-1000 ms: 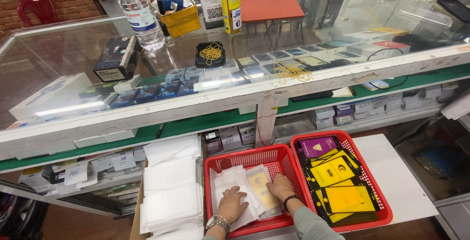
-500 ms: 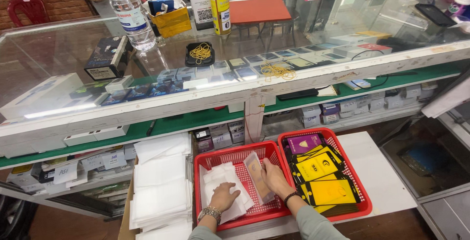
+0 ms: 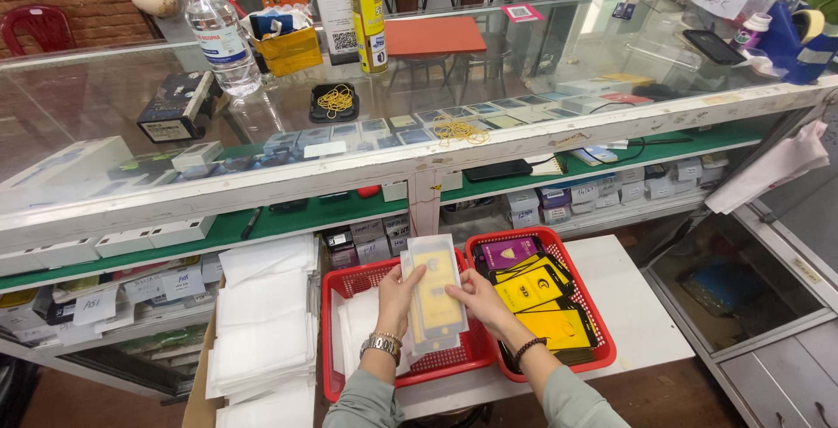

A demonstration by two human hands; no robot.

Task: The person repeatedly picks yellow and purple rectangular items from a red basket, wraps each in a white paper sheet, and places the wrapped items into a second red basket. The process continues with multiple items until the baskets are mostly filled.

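The stack of clear-sleeved yellow flat packets (image 3: pixel 434 299) stands long axis upright above the left red plastic basket (image 3: pixel 342 287), pinched between the left hand (image 3: pixel 400 293) and right hand (image 3: pixel 479 300), seemingly equally near.

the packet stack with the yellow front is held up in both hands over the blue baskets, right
Not quite: the baskets are red, not blue. The head view shows the left hand and right hand holding the packet stack over the left red basket, with the right red basket of yellow and purple packets beside it.
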